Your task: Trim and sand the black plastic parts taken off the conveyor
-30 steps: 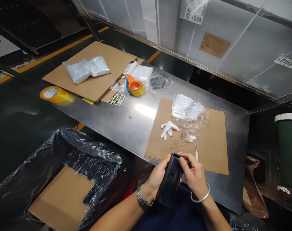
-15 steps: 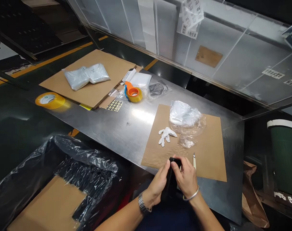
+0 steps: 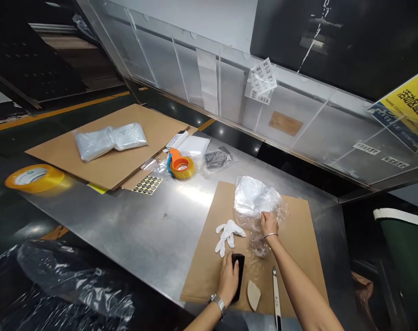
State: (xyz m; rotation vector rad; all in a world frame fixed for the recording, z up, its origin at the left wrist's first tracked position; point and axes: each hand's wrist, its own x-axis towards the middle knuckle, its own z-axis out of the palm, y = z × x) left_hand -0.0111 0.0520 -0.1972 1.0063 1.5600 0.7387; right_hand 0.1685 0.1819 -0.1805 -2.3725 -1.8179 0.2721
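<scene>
My left hand (image 3: 228,277) lies over a black rubbery part (image 3: 238,275) that rests on the brown cardboard sheet (image 3: 298,257) near the table's front edge, fingers curled on it. My right hand (image 3: 269,224) reaches farther back and pinches the clear plastic bags (image 3: 255,202) piled on the same sheet. A white glove (image 3: 227,234) lies just left of both hands. A craft knife (image 3: 275,299) and a small beige scrap (image 3: 253,294) lie by my right forearm.
On the steel table (image 3: 150,230) sit an orange tape dispenser (image 3: 180,166), a sticker sheet (image 3: 147,185), a yellow tape roll (image 3: 34,177) and white bags (image 3: 109,140) on a stack of cardboard. A green bin (image 3: 407,248) stands at right, black plastic (image 3: 57,285) lower left.
The black part, held in both hands above my lap before, now lies on the cardboard under my left hand. My right hand let go of it and reached forward to the plastic bags.
</scene>
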